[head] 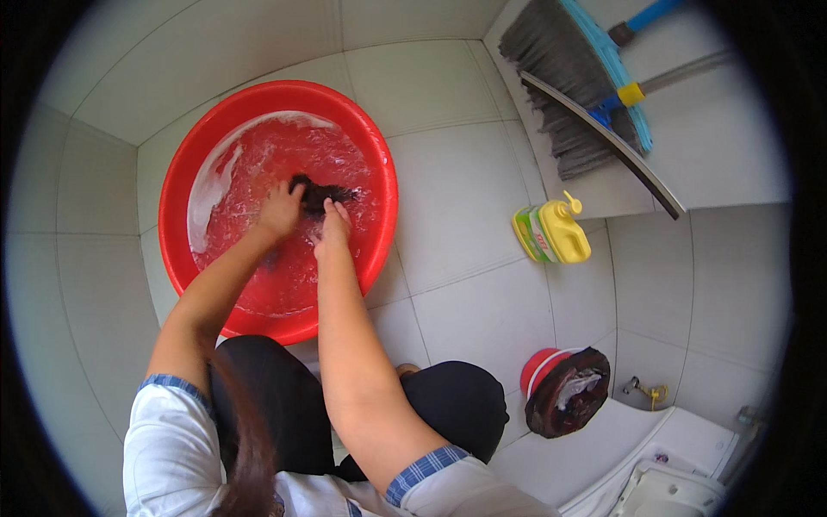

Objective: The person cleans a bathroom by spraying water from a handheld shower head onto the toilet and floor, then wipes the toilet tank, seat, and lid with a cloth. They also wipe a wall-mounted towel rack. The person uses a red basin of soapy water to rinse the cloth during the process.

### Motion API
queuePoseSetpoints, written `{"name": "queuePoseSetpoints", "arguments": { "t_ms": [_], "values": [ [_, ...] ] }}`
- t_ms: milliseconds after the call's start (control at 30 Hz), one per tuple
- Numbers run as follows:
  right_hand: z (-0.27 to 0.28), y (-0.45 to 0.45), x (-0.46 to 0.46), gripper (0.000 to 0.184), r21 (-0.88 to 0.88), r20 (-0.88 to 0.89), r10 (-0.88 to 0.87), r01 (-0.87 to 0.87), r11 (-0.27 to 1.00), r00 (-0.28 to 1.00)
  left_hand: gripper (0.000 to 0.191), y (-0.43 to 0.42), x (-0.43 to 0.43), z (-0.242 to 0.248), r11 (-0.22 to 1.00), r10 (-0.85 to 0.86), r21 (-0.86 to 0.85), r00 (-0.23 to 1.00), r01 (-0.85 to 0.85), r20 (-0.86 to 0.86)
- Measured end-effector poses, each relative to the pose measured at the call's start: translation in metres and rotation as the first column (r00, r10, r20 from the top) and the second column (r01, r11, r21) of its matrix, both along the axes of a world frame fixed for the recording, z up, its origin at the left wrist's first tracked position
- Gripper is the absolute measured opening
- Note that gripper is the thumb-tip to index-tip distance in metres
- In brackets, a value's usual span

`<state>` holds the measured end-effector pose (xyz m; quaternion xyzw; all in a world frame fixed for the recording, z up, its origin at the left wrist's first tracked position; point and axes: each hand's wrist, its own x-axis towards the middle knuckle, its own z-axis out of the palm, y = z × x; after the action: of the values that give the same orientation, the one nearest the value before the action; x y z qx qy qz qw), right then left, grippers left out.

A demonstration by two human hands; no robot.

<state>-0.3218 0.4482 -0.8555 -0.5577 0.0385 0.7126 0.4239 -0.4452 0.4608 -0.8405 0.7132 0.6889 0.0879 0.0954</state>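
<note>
A large round red plastic basin [169,200] holds water with white foam along its left side. Both my hands are over the water near the basin's middle. My left hand [282,210] grips the left end of a dark, wet, shaggy item [318,197], which may be cloth or a brush. My right hand [334,226] touches the lower right edge of that item with its fingers close together; whether it grips is unclear. A darker patch shows under the water below my hands, too blurred to name.
A yellow pump bottle [555,232] stands on the tiled floor at right. Beyond it are a broom [562,84] and a floor squeegee [607,142]. A red bucket [539,368] with a dark bag over it sits lower right, near a wall valve [646,390] and a toilet [672,491].
</note>
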Motion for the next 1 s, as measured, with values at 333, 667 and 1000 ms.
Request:
{"name": "queuePoseSetpoints", "arguments": {
  "t_ms": [333,667,1000],
  "values": [
    [0.005,0.013,0.024,0.045,0.125,-0.51,0.097,-0.038,0.991,0.854,0.026,-0.057,0.068,0.125,0.973,-0.2,0.191,0.891,0.131,0.407],
    [0.019,0.018,0.011,0.048,-0.06,0.063,-0.066,0.07,0.996,0.996,0.038,0.019,0.025,0.051,0.954,0.289,-0.124,0.95,-0.274,0.121],
    [0.013,0.008,0.015,0.048,0.082,-0.298,0.256,-0.242,0.967,0.92,0.019,-0.027,0.031,0.064,0.993,0.112,-0.113,0.463,-0.026,0.879]
  ]
}}
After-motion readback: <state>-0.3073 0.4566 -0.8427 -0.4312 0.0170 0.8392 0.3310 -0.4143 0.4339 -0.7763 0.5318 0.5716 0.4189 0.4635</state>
